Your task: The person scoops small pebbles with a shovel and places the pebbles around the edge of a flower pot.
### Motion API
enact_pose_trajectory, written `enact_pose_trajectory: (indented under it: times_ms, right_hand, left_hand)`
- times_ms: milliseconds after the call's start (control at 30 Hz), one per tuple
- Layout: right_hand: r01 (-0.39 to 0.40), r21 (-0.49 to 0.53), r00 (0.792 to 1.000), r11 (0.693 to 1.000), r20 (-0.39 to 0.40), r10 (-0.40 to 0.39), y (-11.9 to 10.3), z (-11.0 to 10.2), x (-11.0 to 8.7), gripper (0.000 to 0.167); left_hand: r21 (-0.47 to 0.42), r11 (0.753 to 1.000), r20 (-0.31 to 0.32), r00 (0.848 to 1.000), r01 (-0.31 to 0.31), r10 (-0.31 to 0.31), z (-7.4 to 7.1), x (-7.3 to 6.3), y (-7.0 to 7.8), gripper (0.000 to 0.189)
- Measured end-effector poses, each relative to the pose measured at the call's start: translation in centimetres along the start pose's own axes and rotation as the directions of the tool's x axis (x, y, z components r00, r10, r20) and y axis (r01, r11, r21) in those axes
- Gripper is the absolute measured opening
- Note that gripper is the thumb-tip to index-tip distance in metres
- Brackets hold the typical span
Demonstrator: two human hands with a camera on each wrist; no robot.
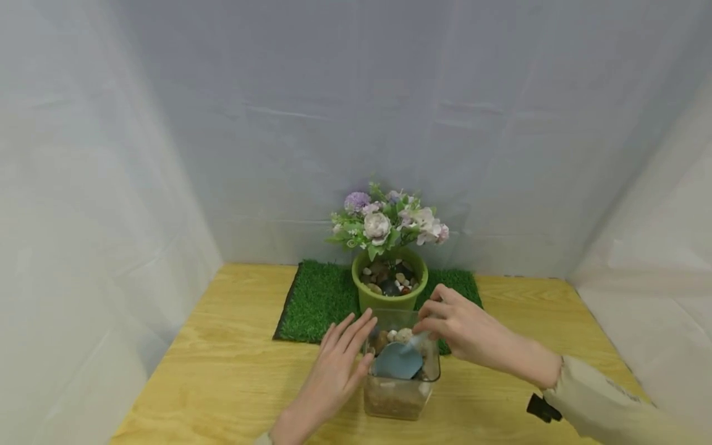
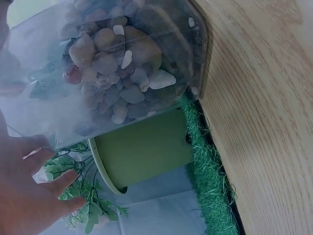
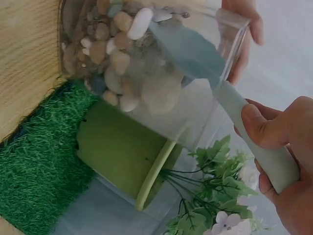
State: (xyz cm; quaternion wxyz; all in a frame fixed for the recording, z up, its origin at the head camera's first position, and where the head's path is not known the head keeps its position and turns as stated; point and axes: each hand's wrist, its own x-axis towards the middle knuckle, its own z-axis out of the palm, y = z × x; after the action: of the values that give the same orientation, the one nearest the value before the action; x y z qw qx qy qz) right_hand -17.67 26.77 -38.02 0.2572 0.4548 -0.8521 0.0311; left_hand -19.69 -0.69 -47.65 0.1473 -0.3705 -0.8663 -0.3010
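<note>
My right hand grips the handle of a blue-grey plastic scoop. The scoop's blade sits inside a clear container, against the pebbles in it. Straight fingers of my left hand rest along the container's left rim. Close behind the container stands a green flowerpot, holding stones and a bunch of white and purple flowers. In the left wrist view, the left fingers are spread beside the container wall, and the scoop shows only faintly through the plastic.
The flowerpot stands on a green artificial grass mat with a dark edge. Underneath is a wood-grain table. Pale sheeting hangs behind and on both sides.
</note>
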Motion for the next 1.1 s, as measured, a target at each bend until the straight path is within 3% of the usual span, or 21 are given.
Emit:
enact_pose_trajectory:
  times_ms: [200,300,467,567,933,1100]
  right_hand:
    - [-0.056,0.07,0.998,0.996,-0.039,0.058,0.1,1.0,-0.9,0.036]
    - [-0.127,0.101,0.99,0.987,-0.043,0.132,-0.3,1.2,-1.3,0.033]
    - [-0.306,0.172,0.952,0.937,0.031,0.305,-1.1,1.3,-1.6,0.026]
    - [-0.37,0.189,0.929,0.91,0.08,0.361,-1.3,1.1,-1.5,0.024]
    - [-0.4,0.266,0.914,0.877,0.193,0.358,0.8,0.3,-0.9,0.021]
    - [-0.464,0.305,0.882,0.832,0.246,0.402,1.9,0.3,-1.0,0.021]
  left_hand:
    - [0.004,1.0,-0.012,1.0,-0.008,0.008,0.0,0.1,0.0,0.055]
    - [0.015,1.0,-0.021,1.0,-0.012,0.012,0.0,0.1,-0.1,0.054]
    - [0.032,0.999,-0.022,1.0,-0.02,0.02,-0.1,0.1,-0.2,0.054]
    - [0.037,0.999,-0.026,0.999,-0.022,0.023,-0.1,0.0,-0.3,0.054]
    - [0.002,1.0,0.005,1.0,-0.01,0.01,0.1,-0.1,-0.1,0.055]
    - [-0.004,1.0,0.005,1.0,-0.01,0.01,-0.1,-0.1,-0.2,0.054]
